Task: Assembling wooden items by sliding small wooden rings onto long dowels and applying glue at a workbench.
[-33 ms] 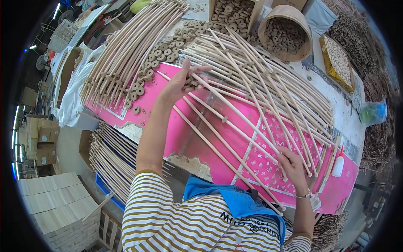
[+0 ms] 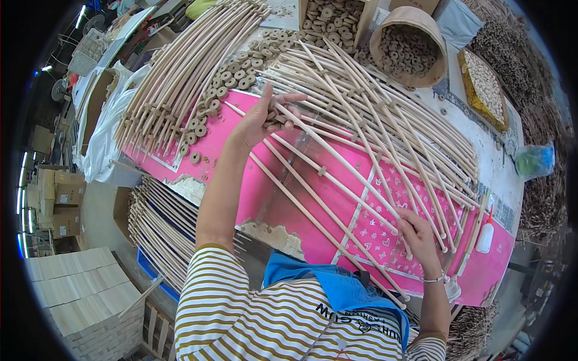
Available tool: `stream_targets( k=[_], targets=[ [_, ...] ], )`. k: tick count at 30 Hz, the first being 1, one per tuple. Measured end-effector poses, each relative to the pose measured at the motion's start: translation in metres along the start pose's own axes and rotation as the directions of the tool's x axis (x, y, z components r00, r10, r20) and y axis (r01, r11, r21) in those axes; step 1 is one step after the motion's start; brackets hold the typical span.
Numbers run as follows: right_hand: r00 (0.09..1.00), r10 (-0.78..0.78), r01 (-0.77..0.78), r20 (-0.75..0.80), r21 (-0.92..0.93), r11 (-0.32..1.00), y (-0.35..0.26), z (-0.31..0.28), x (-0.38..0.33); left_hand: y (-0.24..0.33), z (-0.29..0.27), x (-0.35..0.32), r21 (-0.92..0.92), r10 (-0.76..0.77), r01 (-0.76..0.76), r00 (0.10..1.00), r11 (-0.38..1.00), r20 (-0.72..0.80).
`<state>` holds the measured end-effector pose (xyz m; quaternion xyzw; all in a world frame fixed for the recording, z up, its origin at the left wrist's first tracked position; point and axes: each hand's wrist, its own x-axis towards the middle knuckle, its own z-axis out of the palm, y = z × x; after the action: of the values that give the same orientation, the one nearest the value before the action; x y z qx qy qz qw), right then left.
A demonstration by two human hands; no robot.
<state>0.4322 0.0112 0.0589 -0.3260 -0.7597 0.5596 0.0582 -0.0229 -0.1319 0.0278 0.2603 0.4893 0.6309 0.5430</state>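
Observation:
My left hand [image 2: 260, 120] is above the pink table top, palm turned up, with several small wooden rings [image 2: 274, 119] in it. Its index finger is stretched out, while other fingers curl around the rings. One end of a long pale wooden rod [image 2: 337, 153] meets these fingers. Near the rod's other end, my right hand [image 2: 416, 236] closes around it with bent fingers. Beneath slants another rod with a ring [image 2: 322, 171] around it. Two bare rods [image 2: 313, 207] lie closer to me. How the rod's far end touches the rings is partly hidden by fingers.
Rods with rings on them form a pile [image 2: 397, 120] at the right and a bundle [image 2: 186, 72] at the far left. Loose rings [image 2: 241, 75] lie between them. A tipped round tub [image 2: 385, 42] holds more rings. A glue bottle [image 2: 485, 236] stands at the right.
The fingers of my left hand have shifted very slightly around the rings and rod end. Everything else looks the same.

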Motion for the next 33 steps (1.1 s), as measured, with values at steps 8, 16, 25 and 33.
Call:
stream_targets(
  k=[8, 16, 25, 33],
  targets=[
    [0.990, -0.007, -0.011, 0.139, 0.123, 0.992, -0.025, 0.015, 0.020, 0.007, 0.032, 0.001, 0.209, -0.001, -0.011, 0.998, 0.978, 0.061],
    [0.968, -0.196, 0.147, -0.160, -0.275, 0.950, -0.059, 0.009, 0.092, -0.035, 0.117, 0.010, 0.169, -0.162, 0.132, 0.971, 0.977, 0.178],
    [0.963, -0.252, 0.267, 0.095, -0.450, 0.852, -0.023, 0.082, 0.009, -0.020, 0.004, -0.040, -0.535, 0.066, -0.204, 0.962, 0.820, -0.265],
    [0.976, -0.198, 0.217, 0.092, -0.524, 0.823, 0.001, 0.124, -0.004, -0.022, -0.024, -0.079, -0.480, 0.049, -0.314, 0.872, 0.819, -0.488]
  ],
)
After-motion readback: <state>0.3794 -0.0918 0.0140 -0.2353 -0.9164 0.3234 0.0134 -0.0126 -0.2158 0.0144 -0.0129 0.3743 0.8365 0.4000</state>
